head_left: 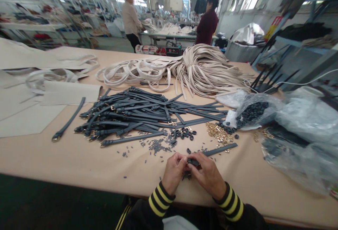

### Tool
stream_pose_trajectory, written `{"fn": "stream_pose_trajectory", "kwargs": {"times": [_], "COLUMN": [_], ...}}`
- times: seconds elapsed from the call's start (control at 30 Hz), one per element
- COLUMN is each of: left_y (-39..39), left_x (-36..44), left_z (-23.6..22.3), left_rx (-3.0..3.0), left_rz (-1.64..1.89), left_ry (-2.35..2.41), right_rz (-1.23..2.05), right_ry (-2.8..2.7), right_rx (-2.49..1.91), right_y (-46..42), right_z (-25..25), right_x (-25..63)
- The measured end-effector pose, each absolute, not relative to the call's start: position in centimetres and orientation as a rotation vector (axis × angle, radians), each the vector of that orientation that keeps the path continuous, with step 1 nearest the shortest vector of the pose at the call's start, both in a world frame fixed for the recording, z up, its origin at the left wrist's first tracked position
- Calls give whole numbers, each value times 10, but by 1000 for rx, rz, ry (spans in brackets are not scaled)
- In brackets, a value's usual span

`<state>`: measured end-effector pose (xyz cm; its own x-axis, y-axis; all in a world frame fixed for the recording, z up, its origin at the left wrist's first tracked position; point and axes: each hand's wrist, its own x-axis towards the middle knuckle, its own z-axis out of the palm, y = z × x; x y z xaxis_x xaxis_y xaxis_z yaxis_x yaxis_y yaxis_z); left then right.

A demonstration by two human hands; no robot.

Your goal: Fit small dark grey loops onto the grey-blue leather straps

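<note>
Near the front edge of the table, my two hands meet at one end of a dark grey strap, whose free end points off to the right. My right hand is closed around the strap near that end. The fingers of my left hand pinch at the very tip, where a small bit shows that I cannot make out. Just beyond lie small dark pellets, black loops and a heap of gold buckles. Behind them is a pile of dark buckled straps.
A single buckled strap lies left of the pile. Beige panels cover the left side. A beige strap bundle sits at the back. Plastic bags fill the right side. Two people stand beyond the table.
</note>
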<state>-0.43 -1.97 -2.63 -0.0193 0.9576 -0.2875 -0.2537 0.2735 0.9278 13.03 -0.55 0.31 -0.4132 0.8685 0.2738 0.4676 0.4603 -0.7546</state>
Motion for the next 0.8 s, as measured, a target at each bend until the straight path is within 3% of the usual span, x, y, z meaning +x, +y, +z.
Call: {"fn": "stream_pose_trajectory", "kwargs": {"times": [0.57, 0.8], "left_y": [-33, -26], "left_x": [6, 3], "left_z": [-10, -18], "left_rx": [1391, 1130], "left_rz": [1219, 1142], "left_ry": [1388, 1368], "right_rz": [1054, 1127], "right_ry": [-1862, -1727], "right_rx": [-1446, -1407], "right_y": [-5, -7], "right_z": [8, 2], "right_x": [130, 131]}}
